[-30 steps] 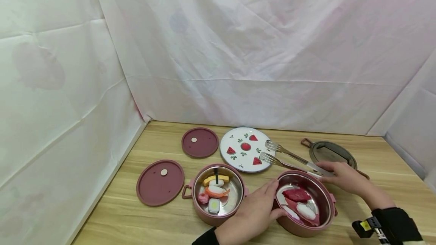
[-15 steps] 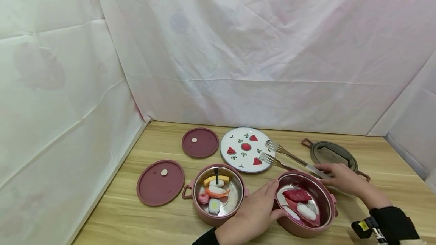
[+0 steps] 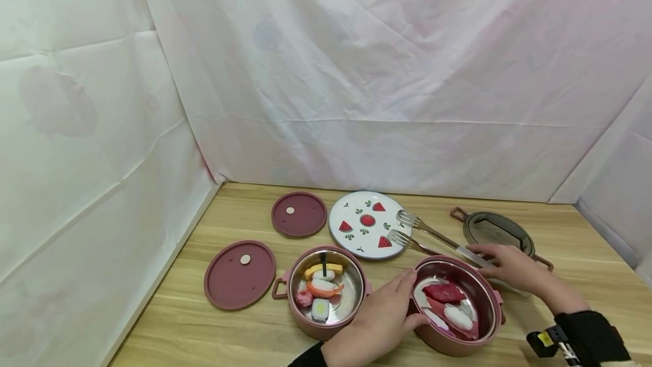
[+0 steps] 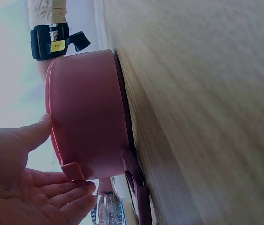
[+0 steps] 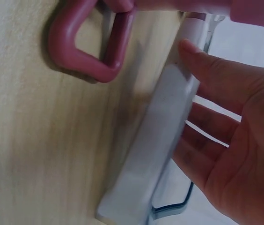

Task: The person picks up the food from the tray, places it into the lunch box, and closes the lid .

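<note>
My left hand [image 3: 377, 313] is at the left side of the right pink pot [image 3: 491, 327], its thumb [image 4: 38, 133] touching the rim and its fingers stretched along the side. Red meat-like pieces [image 3: 443, 292] and a white oval piece [image 3: 457, 317] lie in that pot. Behind it, my right hand [image 3: 514, 268] holds tongs by a white handle [image 5: 150, 122], thumb on one face, fingers on the other. The tongs' fork-shaped ends [image 3: 407, 218] lie over the edge of a watermelon-patterned plate [image 3: 356, 242]. The pot hides part of the lower arm.
A second pink pot [image 3: 295, 313] with toy sushi [image 3: 321, 285] stands left of my left hand. Two dark-red lids [image 3: 229, 282] lie further left. An oval dark pan [image 3: 491, 231] with brown handles sits behind my right hand. White cloth [image 3: 356, 72] walls the table.
My right hand has shifted very slightly, and the lower arm's white handle, seen above the pot's rim earlier, is now mostly hidden behind it. My left hand and the pots stay put.
</note>
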Demonstrator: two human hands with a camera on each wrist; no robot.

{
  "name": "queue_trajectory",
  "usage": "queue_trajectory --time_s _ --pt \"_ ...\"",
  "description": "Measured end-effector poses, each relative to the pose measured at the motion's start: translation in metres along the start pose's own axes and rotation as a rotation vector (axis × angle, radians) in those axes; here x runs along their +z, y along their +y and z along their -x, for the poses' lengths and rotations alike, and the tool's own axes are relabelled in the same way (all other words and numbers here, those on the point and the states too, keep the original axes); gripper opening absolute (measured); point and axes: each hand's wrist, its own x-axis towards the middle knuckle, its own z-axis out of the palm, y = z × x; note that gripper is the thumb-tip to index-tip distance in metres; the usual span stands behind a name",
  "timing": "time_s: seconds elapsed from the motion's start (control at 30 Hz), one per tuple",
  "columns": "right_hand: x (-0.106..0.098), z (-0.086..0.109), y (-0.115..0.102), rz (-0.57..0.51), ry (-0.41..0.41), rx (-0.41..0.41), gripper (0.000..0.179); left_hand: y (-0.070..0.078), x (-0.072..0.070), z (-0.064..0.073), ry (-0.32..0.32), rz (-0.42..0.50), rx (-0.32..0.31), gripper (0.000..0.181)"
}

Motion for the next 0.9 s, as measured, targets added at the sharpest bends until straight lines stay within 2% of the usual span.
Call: queue_trajectory --time_s 0.27,0.43,0.53,0.67,0.77,0.9 --pt "-0.013 0.013 -0.018 -0.032 0.147 -0.026 0.047 0.001 0.000 0.000 0.000 0.004 -0.002 0.072" --pt "-0.012 0.027 -0.030 -0.048 0.216 -0.121 0.049 0.000 0.000 0.000 -0.002 0.006 0.003 0.072" --pt "-0.005 0.036 -0.037 -0.087 0.241 -0.183 0.062 0.000 0.000 0.000 -0.004 0.006 0.005 0.072" --pt "0.003 0.046 -0.049 -0.079 0.254 -0.215 0.085 -0.001 0.000 -0.001 -0.014 0.007 0.001 0.072" --pt "0.009 0.051 -0.055 -0.122 0.223 -0.246 0.099 -0.001 0.000 0.000 -0.014 0.008 0.007 0.073" --pt "0.020 0.054 -0.056 -0.174 0.184 -0.311 0.110 -0.001 0.000 0.000 -0.005 -0.001 0.017 0.073"
